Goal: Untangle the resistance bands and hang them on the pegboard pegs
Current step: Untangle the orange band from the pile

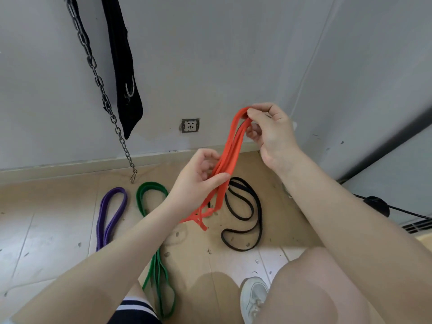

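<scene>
Untangling step: both hands, left (198, 181) and right (271, 134), pinch the orange band (230, 157) with curled fingers above the black band (243, 213). Next, likely pull loops apart.

- A pale wood-look floor (58, 230), scuffed and littered with small scraps, fills the lower frame.
- On it lie a purple band (109, 216) at left, a green band (156, 265) at centre, and a black band (245, 218) right of centre.
</scene>
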Available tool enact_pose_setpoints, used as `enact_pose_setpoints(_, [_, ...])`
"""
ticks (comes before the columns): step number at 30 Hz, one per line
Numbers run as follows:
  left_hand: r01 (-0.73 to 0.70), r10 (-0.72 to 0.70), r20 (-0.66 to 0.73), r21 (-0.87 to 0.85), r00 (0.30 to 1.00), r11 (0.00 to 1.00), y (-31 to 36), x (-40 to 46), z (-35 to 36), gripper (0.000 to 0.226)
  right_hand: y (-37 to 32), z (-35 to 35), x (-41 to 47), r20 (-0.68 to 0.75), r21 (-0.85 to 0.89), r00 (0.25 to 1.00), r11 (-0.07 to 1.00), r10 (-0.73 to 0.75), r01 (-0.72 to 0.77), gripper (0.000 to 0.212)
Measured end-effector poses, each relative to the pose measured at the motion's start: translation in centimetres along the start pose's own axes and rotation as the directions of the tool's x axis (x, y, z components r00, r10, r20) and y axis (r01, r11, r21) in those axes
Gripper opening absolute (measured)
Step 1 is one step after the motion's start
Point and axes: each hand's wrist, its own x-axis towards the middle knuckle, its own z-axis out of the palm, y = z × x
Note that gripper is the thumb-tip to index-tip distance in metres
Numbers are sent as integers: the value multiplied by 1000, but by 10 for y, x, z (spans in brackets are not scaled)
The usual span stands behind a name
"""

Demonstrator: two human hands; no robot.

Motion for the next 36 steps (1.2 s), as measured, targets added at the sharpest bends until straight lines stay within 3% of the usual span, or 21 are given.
enact_pose_setpoints(5, [85,-84,10,-109,996,990,-20,-34,0,23,29,3,-3,197,-227,973,971,117,-71,17])
enact_pose_setpoints(9, [185,-175,-118,78,977,980,-56,-35,2,19,89,6,19,245,-389,941,913,234,-126,18])
enact_pose_setpoints(11, [316,-296,-176,103,939,943,-89,-26,1,22,136,7,34,253,-474,915,865,313,-165,19])
enact_pose_setpoints(14, [486,-451,-262,86,853,869,-155,-12,4,45,222,7,57,250,-599,873,776,418,-200,19])
enact_pose_setpoints(19, [604,-514,-463,60,722,795,-266,15,5,42,353,13,92,274,-716,785,663,556,-219,7])
enact_pose_setpoints(23, [629,-522,-550,6,652,778,-325,41,0,30,419,22,123,292,-756,779,633,554,-167,6])
enact_pose_setpoints(25, [645,-534,-534,27,655,764,-343,58,1,31,441,25,139,316,-786,779,609,542,-105,4])
enact_pose_setpoints(28, [663,-513,-538,118,668,739,-366,79,3,26,459,29,158,353,-837,787,546,506,24,11])
enact_pose_setpoints(32, [739,-516,-551,329,656,589,-390,100,2,11,476,31,177,347,-873,836,473,426,122,18])
enact_pose_setpoints(36, [769,-528,-567,383,633,512,-394,110,7,37,490,25,186,366,-883,843,433,394,181,19])
